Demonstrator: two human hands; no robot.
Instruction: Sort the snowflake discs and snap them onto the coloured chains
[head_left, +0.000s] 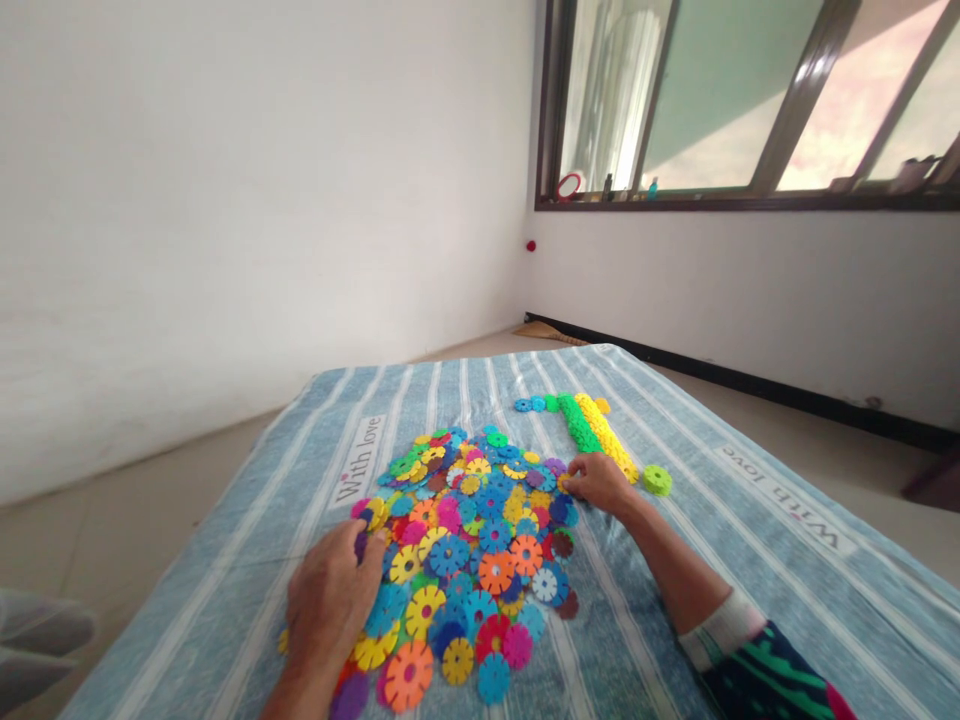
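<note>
Many bright toy discs [472, 540] lie in one flat heap on the striped cloth [675, 560] in front of you. All the colours are mixed up in it.

Your left hand [328, 600] lies palm down on the near left edge of the heap. The fingers bend over the discs there. Their undersides are hidden, so I cannot tell if they grip a disc or just rest on top. The hand looks like it is there to feel through the pile.

Your right hand [596, 482] reaches out to the far right edge of the heap. Its fingertips are bunched close together at a small disc there. It is too small to tell if they have pinched it.

Just past that hand lie two neat rows. The green row [579, 425] has only green discs, packed side by side. The yellow row [606, 440] lies right beside it and has only yellow ones. So like colours are kept together here. Your right hand nearly touches the near end of the yellow row.

One green disc [657, 480] lies alone just to the right of your right hand. A few blue discs [531, 404] sit at the far end of the green row.
</note>
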